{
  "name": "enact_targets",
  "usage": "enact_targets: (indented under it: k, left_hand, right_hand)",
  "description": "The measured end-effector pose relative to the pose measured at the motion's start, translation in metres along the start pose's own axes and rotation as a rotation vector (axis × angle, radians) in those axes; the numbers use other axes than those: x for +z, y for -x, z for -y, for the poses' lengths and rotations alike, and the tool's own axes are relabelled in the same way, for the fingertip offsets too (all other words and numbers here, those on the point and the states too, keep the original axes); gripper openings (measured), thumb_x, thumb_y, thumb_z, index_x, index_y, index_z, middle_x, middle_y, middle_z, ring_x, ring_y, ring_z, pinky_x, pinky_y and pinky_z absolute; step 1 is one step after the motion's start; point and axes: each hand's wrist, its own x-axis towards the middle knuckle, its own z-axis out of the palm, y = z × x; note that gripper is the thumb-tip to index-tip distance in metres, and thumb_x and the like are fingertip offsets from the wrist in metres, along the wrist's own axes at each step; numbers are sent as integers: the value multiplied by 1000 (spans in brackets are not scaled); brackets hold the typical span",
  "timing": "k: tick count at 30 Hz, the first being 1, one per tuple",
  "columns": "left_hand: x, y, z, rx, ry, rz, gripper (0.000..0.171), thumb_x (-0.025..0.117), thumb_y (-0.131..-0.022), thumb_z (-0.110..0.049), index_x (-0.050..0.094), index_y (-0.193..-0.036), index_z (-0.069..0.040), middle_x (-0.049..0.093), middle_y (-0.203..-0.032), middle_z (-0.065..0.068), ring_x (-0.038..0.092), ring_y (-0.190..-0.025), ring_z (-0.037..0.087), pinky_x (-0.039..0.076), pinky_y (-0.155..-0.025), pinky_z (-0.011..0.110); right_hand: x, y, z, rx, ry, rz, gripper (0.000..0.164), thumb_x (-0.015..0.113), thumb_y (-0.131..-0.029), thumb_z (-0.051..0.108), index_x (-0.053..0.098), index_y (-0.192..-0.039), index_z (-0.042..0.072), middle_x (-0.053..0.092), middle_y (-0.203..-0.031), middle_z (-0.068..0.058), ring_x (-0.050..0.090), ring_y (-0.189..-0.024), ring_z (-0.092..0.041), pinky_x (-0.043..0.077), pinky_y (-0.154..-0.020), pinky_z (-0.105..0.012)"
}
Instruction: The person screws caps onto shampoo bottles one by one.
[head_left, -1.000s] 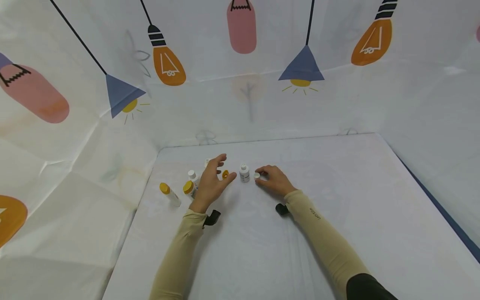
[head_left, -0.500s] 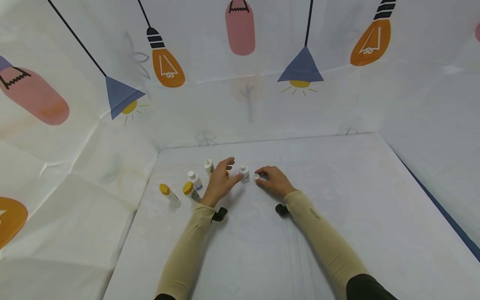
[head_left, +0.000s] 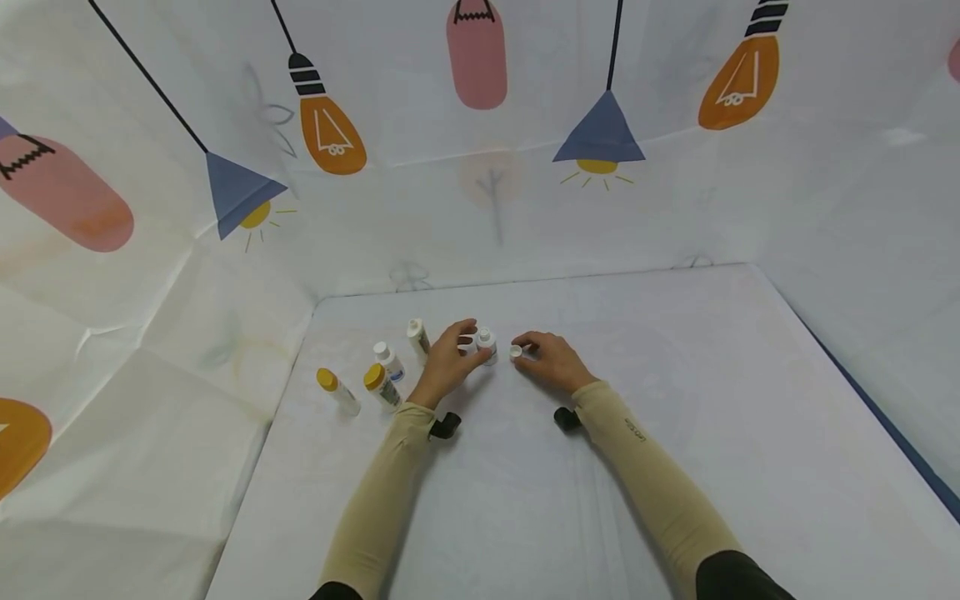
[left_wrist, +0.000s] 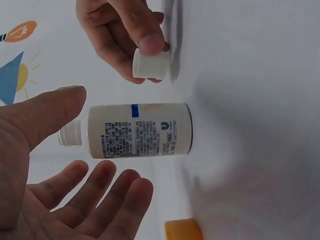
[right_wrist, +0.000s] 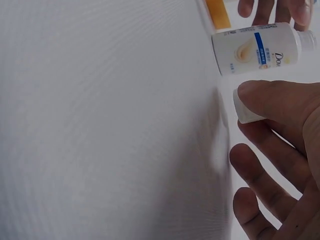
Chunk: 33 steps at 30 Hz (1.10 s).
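Note:
A small white bottle (left_wrist: 142,131) with its threaded neck bare stands upright on the table. My left hand (head_left: 447,364) is around it, thumb on one side and fingers spread on the other. In the left wrist view, gaps show between the bottle and the fingers (left_wrist: 132,200). My right hand (head_left: 553,364) pinches a white screw cap (right_wrist: 245,109) between thumb and fingers, just to the right of the bottle. Beside the bottle's base is a yellow-orange cap (left_wrist: 183,230), which the left hand hides in the head view.
Left of my left hand stand several bottles: a yellow-capped white one (head_left: 339,392), a yellow-capped one with a dark-print label (head_left: 384,388), a white-capped one (head_left: 390,362) and a white one farther back (head_left: 418,337). A patterned sheet (head_left: 495,208) hangs behind the white table (head_left: 525,500).
My left hand has moved right from beside the other bottles to around the uncapped bottle. The right hand keeps the white cap in nearly the same place.

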Motion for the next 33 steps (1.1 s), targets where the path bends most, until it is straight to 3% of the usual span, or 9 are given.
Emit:
enact_targets:
  k: [14,20,33]
  left_hand:
    - [10,0,9,-69,116,45,63,78,-92,-27,50,-146,-7,59,-137,14,60,-119,27,51,-101,39]
    - [11,1,13,-91,146,54,61,76,-94,-29,50,-146,-11,58,-138,11,61,-119,27,52,-99,38]
    - [14,-3,21,-85,122,63,60,75,-95,-31,51,-146,-9,60,-136,10,61,-121,26,51,-100,37]
  right_hand:
    - [-4,10,4,-1,10,-65,32,74,-95,20,69,-125,10,70,-118,-5,64,-103,-25,52,-91,-46]
    - [-5,14,1,-47,5,-95,34,70,-98,18,65,-131,8,67,-123,-10,65,-102,-26,53,-90,-46]
    - [-11,13,-4,-43,20,-123,41,67,-101,20,60,-139,6,65,-121,-14,65,-102,-28,53,-89,-47]
